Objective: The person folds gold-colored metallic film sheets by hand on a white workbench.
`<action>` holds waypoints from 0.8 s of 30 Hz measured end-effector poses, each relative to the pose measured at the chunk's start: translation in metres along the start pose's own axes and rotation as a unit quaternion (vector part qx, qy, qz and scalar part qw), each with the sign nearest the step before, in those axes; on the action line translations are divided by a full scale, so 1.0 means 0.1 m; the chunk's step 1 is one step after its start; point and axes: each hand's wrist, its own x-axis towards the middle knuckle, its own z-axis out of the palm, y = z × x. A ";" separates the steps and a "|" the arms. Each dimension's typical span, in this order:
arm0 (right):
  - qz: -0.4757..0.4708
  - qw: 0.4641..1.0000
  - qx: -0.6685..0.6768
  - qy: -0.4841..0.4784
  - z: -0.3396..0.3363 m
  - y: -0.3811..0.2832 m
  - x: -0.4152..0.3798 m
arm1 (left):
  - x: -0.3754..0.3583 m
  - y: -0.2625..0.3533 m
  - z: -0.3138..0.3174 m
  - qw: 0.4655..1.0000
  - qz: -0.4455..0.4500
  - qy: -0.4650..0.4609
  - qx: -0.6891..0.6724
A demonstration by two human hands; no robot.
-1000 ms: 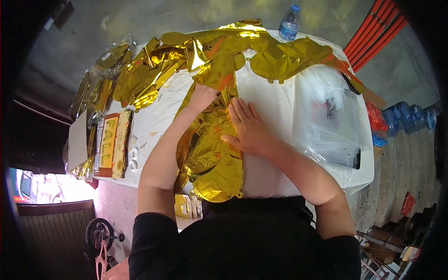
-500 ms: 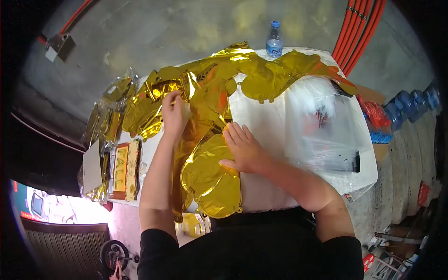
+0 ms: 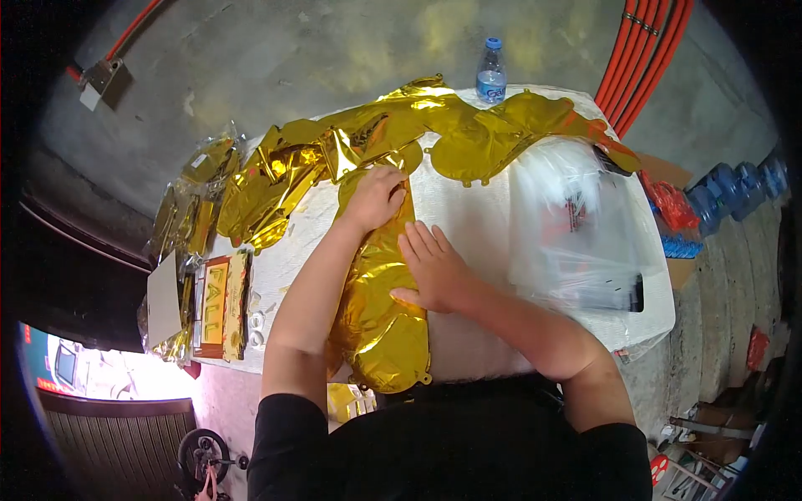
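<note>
A flattened gold foil balloon [image 3: 380,280] lies lengthwise before me, folded into a narrow strip that reaches the table's near edge. My left hand [image 3: 376,199] is on its upper part, fingers curled over the foil near the right edge. Lower down, my right hand [image 3: 436,269] rests flat along the strip's right side, fingers stretched out and thumb on the foil. More gold foil [image 3: 476,146] stretches across the far part of the table, and a crumpled section [image 3: 267,196] lies to the left of my left hand.
The white-covered table [image 3: 468,225] bears a stack of clear plastic bags [image 3: 576,242] at right. A water bottle [image 3: 491,73] stands at the back. Packaged foil [image 3: 196,209] and a card reading "FALL" [image 3: 219,305] lie at left. Large blue bottles [image 3: 735,192] are beyond the right edge.
My left hand has moved right and the left part of the foil now lies folded over into a narrower strip. My right hand has stayed almost in place.
</note>
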 end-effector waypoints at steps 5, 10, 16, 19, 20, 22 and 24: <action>0.002 1.000 0.004 -0.011 -0.01 0.00 0.00 | 0.11 -0.11 0.08 0.999 0.012 0.028 0.036; 0.006 1.000 0.008 -0.017 0.02 0.00 0.01 | 0.18 -0.08 0.10 0.997 -0.008 0.017 0.071; 0.007 1.000 0.007 -0.018 0.01 -0.01 0.00 | 0.27 -0.21 0.07 0.995 -0.076 -0.009 -0.059; -0.001 1.000 0.012 -0.015 0.00 -0.01 0.00 | 0.15 -0.14 -0.15 0.991 -0.083 0.035 -0.099; 0.005 1.000 0.005 -0.020 -0.01 0.00 0.01 | 0.07 -0.08 -0.24 0.990 -0.093 0.039 -0.098; -0.003 0.999 0.005 -0.034 0.01 0.00 0.01 | -0.16 0.11 -0.49 0.987 -0.133 0.028 -0.090; 0.011 1.000 0.013 -0.026 0.02 0.01 0.02 | -0.53 0.27 -0.71 0.981 -0.181 -0.003 -0.068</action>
